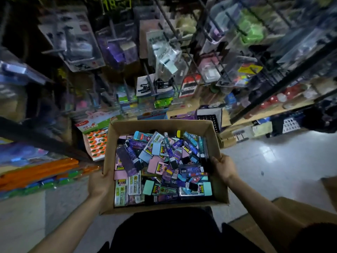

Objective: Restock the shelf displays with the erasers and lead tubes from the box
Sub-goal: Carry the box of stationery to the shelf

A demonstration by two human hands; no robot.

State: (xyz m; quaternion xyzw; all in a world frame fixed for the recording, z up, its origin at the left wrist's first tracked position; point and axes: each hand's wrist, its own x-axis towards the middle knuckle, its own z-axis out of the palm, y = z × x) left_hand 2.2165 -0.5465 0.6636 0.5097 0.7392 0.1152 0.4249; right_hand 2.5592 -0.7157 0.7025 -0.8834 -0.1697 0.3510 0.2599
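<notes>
An open cardboard box (pixel 160 126) is held in front of my body, full of mixed erasers (pixel 156 148) in pink, blue and teal and flat lead tubes (pixel 134 185) with printed labels. My left hand (pixel 99 183) grips the box's left wall from outside. On the right wall my right hand (pixel 223 166) holds the rim, thumb hooked inside. The shelf displays (pixel 149 99) stand just beyond the box, low and crowded with small stationery packs.
Hanging blister packs on pegs (pixel 116 46) fill the rack above. A dark metal shelf frame (pixel 284 83) runs diagonally on the right. Orange and green folders (pixel 36 172) lie on the left shelf. Another cardboard box (pixel 284 212) sits at lower right on the pale tiled floor (pixel 273 157).
</notes>
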